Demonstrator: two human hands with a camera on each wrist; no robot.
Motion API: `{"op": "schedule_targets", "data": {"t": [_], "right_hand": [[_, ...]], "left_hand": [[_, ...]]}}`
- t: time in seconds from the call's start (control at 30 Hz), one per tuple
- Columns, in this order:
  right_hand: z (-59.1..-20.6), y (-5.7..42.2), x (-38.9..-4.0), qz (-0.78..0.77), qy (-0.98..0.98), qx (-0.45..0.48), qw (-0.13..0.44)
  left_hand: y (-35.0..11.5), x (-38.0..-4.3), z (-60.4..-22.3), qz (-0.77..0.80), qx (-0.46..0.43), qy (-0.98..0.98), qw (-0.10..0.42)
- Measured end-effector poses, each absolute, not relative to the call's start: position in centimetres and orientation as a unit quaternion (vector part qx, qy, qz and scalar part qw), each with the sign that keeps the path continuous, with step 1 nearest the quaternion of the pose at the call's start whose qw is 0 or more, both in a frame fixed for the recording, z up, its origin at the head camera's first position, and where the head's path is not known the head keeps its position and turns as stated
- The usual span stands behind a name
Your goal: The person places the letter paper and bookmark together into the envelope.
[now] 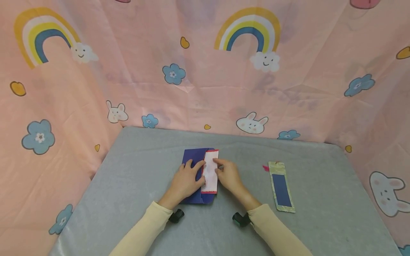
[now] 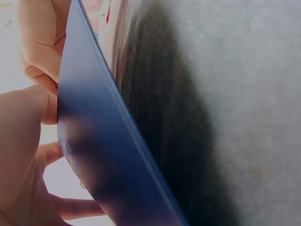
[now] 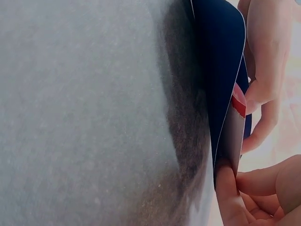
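Observation:
A dark blue card envelope (image 1: 193,154) lies in front of me on the table. Along its right side is a white card (image 1: 210,170) with red ends; in the right wrist view the same card (image 3: 233,136) shows between the blue layers. My left hand (image 1: 184,180) lies over the envelope, fingers spread, thumb and forefinger tips at the card's left edge. My right hand (image 1: 230,176) pinches the card's right edge between thumb and fingers. From the left wrist, the blue envelope (image 2: 89,94) stands at a slant, with fingertips along its upper edge.
To the right on the grey cloth (image 1: 320,185) lies a long yellow-green strip (image 1: 289,209) with a dark blue panel and a small pink tassel (image 1: 266,168). A pink printed curtain (image 1: 198,103) hangs behind and at both sides. Each wrist carries a small black camera.

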State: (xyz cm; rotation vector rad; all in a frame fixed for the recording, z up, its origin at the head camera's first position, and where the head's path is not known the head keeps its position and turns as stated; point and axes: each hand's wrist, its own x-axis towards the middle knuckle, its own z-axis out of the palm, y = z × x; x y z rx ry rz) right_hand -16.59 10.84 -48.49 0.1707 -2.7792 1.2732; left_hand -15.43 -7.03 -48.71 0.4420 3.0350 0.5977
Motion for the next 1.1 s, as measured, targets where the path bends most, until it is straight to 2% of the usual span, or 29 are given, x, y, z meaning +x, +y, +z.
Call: {"op": "schedule_targets", "data": {"t": [1.1], "right_hand": [[-49.2,9.85,-17.02,0.424,-0.903,0.062,0.034]], "left_hand": [[-7.04,-15.38,-48.65,0.188,0.141,0.972,0.009]]}}
